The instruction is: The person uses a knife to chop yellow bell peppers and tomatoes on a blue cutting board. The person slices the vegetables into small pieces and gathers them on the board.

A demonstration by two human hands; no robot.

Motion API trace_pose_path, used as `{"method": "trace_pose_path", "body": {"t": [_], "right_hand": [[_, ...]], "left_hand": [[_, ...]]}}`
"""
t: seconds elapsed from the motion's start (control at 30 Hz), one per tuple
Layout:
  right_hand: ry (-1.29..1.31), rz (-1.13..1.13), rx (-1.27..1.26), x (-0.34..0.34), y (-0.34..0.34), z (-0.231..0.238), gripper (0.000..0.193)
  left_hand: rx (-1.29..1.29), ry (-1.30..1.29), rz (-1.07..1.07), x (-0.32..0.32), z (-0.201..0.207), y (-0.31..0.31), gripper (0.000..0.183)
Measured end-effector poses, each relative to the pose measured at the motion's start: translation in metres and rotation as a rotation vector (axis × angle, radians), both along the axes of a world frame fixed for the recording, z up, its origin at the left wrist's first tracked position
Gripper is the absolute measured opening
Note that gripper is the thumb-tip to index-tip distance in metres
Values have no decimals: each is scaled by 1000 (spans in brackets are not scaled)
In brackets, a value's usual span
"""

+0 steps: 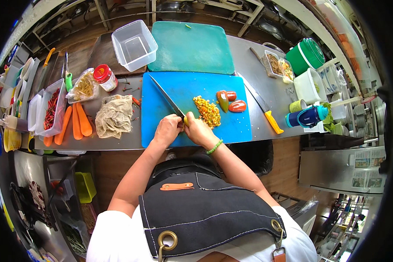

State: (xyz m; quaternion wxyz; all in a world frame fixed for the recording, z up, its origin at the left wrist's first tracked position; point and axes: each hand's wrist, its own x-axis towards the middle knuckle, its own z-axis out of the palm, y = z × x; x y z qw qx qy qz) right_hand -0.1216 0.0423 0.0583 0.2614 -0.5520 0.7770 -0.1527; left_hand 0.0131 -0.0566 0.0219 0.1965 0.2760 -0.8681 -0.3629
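Observation:
Over the near half of a blue cutting board, my right hand is wrapped round the yellow handle of a kitchen knife. Its long blade points away to the far left. My left hand is closed beside the heel of the blade, its fingertips bunched together; whatever they pinch is hidden. Just right of the knife lies a heap of finely diced orange, yellow and green vegetables. Beyond the heap rest red plum tomatoes and a greenish-brown one.
A green cutting board and clear plastic tub sit behind. Leftward are a crumpled cloth, carrots, a red-lidded jar and a chili box. Another yellow-handled knife and a blue flask lie right.

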Motion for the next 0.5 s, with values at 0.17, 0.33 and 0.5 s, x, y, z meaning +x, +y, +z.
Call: {"method": "trace_pose_path", "body": {"t": [0.17, 0.33, 0.5], "right_hand": [[-15, -55, 83, 15, 24, 20, 29], [-63, -36, 21, 3, 11, 0, 30], [-73, -9, -6, -9, 1, 10, 29]], "left_hand": [[11, -57, 37, 2, 3, 4, 15], [35, 43, -17, 3, -2, 3, 19], [52, 13, -4, 7, 9, 7, 18]]}}
